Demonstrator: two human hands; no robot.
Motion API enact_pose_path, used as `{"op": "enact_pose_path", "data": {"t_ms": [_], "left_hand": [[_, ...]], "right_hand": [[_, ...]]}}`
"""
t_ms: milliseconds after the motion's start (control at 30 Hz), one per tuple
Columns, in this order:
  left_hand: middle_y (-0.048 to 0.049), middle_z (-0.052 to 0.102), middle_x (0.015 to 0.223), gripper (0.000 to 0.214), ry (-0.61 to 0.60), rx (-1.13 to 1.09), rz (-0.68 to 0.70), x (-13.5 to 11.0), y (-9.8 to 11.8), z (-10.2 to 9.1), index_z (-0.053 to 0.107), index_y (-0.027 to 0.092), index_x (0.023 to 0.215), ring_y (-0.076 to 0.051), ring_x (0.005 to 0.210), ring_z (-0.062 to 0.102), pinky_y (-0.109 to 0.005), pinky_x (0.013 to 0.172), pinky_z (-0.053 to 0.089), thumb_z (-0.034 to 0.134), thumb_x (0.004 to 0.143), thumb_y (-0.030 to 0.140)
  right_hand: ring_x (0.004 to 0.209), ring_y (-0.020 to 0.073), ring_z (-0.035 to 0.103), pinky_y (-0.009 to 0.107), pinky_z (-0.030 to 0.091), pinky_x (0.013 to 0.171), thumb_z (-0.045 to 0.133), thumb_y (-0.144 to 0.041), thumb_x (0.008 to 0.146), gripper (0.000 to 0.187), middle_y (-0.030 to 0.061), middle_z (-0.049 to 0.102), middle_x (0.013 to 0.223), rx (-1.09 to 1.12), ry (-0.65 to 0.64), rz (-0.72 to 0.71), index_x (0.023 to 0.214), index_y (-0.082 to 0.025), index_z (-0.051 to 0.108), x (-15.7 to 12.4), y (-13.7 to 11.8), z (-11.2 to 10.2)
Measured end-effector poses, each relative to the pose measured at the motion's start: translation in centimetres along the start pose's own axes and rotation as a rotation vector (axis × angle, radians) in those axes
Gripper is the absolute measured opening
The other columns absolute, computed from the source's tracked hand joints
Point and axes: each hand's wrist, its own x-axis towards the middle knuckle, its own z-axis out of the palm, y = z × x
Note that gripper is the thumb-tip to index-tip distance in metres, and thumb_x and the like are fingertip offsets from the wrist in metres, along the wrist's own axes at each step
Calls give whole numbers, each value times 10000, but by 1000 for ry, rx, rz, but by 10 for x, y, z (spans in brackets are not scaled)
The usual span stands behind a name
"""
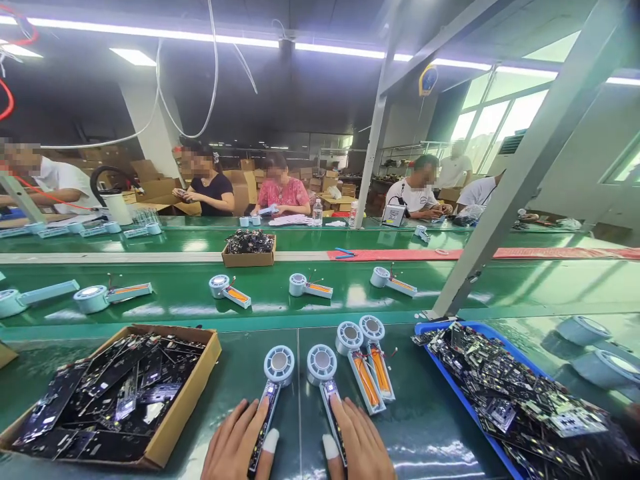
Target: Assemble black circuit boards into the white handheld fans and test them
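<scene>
The left hand lies low on the green table, palm down. Its fingers are stretched forward and kept close together, and the thumb is tipped with a white cot. It is not closed round anything. Index finger and thumb flank the long handle of a pale plastic handheld fan, whose round white grille head points away from the person. The handle lies open, with a dark strip board showing inside it.

The right hand mirrors this pose, flat and narrow. Its white-capped thumb and index finger sit on either side of the handle of a second fan of the same make, just beside the first. Whether the fingers press down cannot be told.

Just beyond the right hand lie two more open fans, side by side, with orange cells in their handles. To the left stands a brown cardboard box of black circuit boards. To the right is a blue plastic tray heaped with small boards. Further off, a green conveyor belt carries more fans, spaced well apart, and other people sit at work across it.
</scene>
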Motion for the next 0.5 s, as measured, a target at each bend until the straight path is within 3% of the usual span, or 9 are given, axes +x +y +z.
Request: {"op": "enact_pose_path", "data": {"t_ms": [233, 433, 500], "left_hand": [[-69, 736, 1203, 430, -6, 184, 81, 7, 1, -2, 598, 225, 1285, -289, 1115, 659, -466, 976, 386, 356, 1005, 445], [-72, 724, 1235, 453, -66, 227, 228, 10, -8, -7, 533, 180, 1356, -239, 1110, 670, -396, 981, 384, 455, 963, 391], [-81, 732, 1215, 428, -50, 226, 210, 7, -10, -2, 544, 180, 1331, -249, 1095, 677, -413, 976, 392, 425, 962, 363]], "right_hand": [[1067, 305, 695, 441, 597, 861, 442, -174, 822, 586, 94, 705, 1188, -39, -5, 11, 1406, -175, 488, 4, -1, -1], [1036, 297, 710, 383, 616, 828, 518, -184, 806, 566, 101, 720, 1162, -43, -60, -52, 1370, -149, 536, 14, 0, -13], [1022, 294, 715, 381, 616, 822, 499, -177, 807, 533, 99, 728, 1138, -52, -39, -35, 1336, -152, 563, 15, -1, -12]]}}
